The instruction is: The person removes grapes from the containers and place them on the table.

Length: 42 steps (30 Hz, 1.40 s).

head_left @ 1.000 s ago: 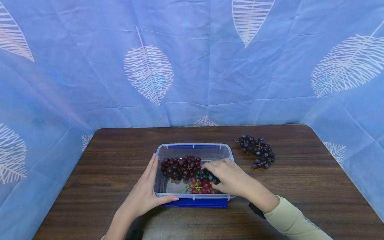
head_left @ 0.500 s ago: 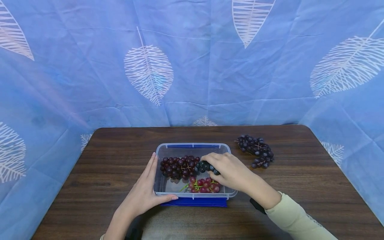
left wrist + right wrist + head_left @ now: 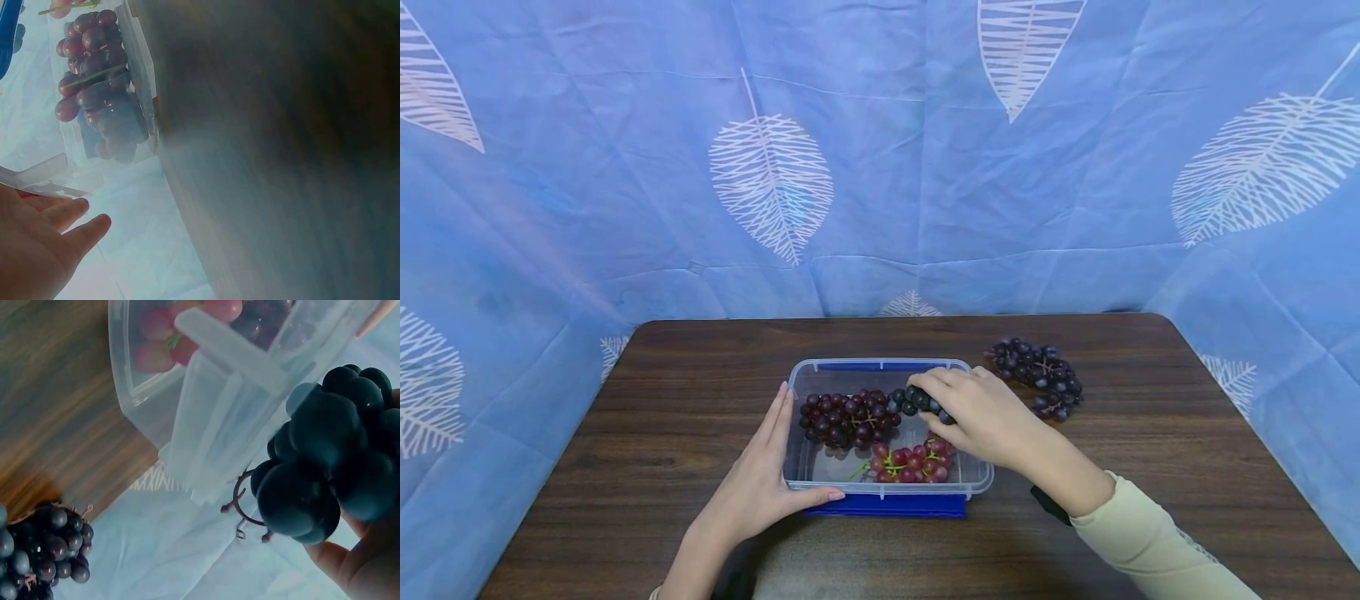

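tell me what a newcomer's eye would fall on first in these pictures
Probably the blue cloth with large white leaves filling the background behind the brown table. Next, perhaps, the clear container on that table, with dark red grapes and bright red grapes inside. Over its right part in the head view, a near-black bunch sits in the grip of the right hand.

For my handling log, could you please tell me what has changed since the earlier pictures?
The right hand, gripping the black grapes, moved up the head view, uncovering more of the red grapes. Nothing was let go. The left hand stayed against the container, and the purple grapes inside stayed put.
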### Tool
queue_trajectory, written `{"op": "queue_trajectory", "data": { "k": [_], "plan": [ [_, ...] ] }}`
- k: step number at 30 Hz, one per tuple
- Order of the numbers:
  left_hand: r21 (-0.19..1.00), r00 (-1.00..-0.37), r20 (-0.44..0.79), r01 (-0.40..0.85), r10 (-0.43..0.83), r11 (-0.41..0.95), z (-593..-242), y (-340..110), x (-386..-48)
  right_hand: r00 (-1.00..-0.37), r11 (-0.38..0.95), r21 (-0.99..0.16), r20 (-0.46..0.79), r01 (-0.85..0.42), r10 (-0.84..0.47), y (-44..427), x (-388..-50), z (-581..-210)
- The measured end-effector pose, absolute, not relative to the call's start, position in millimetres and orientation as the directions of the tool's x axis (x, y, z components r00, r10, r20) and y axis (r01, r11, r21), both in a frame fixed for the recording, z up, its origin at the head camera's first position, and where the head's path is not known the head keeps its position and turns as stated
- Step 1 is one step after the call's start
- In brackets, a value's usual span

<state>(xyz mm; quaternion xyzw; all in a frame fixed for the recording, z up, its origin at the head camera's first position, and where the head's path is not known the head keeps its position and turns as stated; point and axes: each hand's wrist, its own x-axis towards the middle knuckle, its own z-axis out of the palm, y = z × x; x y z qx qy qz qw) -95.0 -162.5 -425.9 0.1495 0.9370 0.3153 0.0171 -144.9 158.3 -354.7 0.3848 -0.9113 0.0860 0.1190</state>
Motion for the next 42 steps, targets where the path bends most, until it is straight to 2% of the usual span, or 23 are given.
{"op": "queue_trajectory", "data": {
  "k": [6,19,24,31,42],
  "plan": [
    [0.599,-0.956,0.057,0.263,0.287,0.756,-426.1,-163.1,-95.4,-0.658,0.698,0.012,0.321,-0.716,-0.681,163.9,-146.2,-350.9],
    [0.608,-0.956,0.057,0.263,0.289,0.749,-426.7,-163.2,-95.3,-0.671,0.733,0.025,0.383,-0.679,-0.635,181.4,-150.0,-340.0],
    [0.614,-0.954,0.06,0.268,0.295,0.742,-426.8,-162.7,-95.5,-0.706,0.759,-0.004,0.371,-0.651,-0.603,190.7,-149.8,-337.4],
    [0.583,-0.953,0.076,0.281,0.293,0.762,-426.2,-162.4,-95.9,-0.791,0.818,-0.061,0.304,-0.572,-0.531,205.7,-145.8,-333.7],
    [0.593,-0.954,0.061,0.27,0.293,0.758,-425.7,-162.4,-95.4,-0.815,0.832,-0.106,0.303,-0.544,-0.494,228.1,-146.9,-334.0]
  ]
}}
